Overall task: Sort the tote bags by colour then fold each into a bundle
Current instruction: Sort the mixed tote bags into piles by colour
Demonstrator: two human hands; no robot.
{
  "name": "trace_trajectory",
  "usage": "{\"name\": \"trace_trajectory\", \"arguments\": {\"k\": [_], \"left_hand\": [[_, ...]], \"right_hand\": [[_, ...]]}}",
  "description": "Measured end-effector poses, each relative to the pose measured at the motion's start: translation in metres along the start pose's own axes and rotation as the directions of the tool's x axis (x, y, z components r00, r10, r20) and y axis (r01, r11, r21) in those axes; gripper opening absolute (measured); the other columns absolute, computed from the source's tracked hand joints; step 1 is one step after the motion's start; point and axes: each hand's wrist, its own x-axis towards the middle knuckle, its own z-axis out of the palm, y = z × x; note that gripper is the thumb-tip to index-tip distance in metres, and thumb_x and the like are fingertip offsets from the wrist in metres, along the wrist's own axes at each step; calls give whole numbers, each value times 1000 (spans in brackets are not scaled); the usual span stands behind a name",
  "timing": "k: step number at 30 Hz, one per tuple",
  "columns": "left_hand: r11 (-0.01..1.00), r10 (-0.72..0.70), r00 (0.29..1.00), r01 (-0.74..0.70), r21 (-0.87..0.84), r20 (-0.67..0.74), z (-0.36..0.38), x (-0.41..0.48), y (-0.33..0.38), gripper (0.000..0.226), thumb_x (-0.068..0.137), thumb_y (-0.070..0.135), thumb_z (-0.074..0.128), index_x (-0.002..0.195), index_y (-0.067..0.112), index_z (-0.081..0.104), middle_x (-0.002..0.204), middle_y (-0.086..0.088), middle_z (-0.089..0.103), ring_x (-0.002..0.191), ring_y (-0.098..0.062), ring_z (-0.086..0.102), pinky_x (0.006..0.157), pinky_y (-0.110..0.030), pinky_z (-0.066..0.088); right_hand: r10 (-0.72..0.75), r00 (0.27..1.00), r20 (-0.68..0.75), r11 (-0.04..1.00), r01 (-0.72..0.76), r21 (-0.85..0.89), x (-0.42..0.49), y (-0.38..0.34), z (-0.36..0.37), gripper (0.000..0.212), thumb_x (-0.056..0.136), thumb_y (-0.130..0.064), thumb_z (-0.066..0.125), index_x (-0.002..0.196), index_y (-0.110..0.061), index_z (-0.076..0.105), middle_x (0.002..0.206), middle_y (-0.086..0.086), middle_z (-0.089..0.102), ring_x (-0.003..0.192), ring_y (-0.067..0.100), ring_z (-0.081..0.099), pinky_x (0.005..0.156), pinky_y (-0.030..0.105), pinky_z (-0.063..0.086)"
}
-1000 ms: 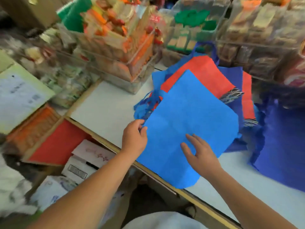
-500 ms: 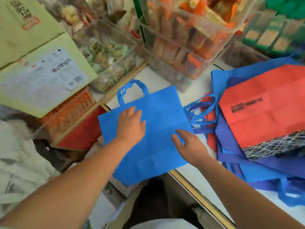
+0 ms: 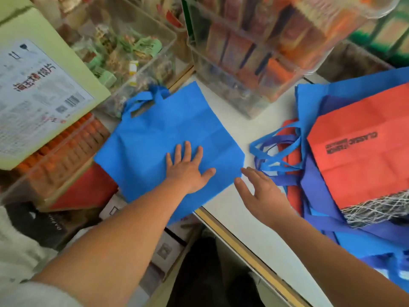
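Note:
A light blue tote bag (image 3: 163, 134) lies flat at the left end of the white table (image 3: 261, 120), its near corner hanging over the table's edge and its handles pointing to the far left. My left hand (image 3: 188, 169) presses on it with fingers spread flat. My right hand (image 3: 263, 196) hovers open just off the bag's right corner, holding nothing. On the right lies a pile of tote bags: a red one (image 3: 363, 151) with black print on top, dark blue (image 3: 314, 185) and light blue ones beneath, their handles (image 3: 274, 147) trailing left.
Clear plastic bins (image 3: 243, 69) full of packaged goods stand along the back of the table. A green carton (image 3: 39, 85) and a bin of orange packs (image 3: 62, 151) sit at the left. Boxes lie on the floor below the table's wooden edge (image 3: 241, 244).
The light blue bag has slid farther left and up the table, away from the pile. My left hand now lies flat on it; my right hand has come off it.

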Motion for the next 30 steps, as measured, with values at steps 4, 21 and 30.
{"name": "trace_trajectory", "arguments": {"k": [4,21,30], "left_hand": [[996,64,995,-59,68,-83,-10,5,15,96,91,77,43,163,27,5,171,-10,-11,157,-35,-7,124,-58,4],[829,174,869,-384,-408,-464,24,-50,204,30,94,30,58,111,8,69,115,-11,67,104,-33,65,91,-49,54],[361,-188,982,62,-930,-8,44,-43,383,61,68,48,86,109,10,61,97,0,72,90,-22,69,84,-35,57]], "right_hand": [[46,993,-112,994,-34,101,-14,20,-32,39,100,-36,60,136,-21,62,130,-6,64,120,5,58,93,16,37],[266,933,-243,921,-171,350,-123,192,-106,30,100,-35,61,128,-27,66,117,-17,68,111,3,60,91,18,40],[402,875,-269,867,-270,419,-175,265,-133,35,98,-39,62,132,-31,62,121,-20,65,103,0,61,83,7,41]]}}
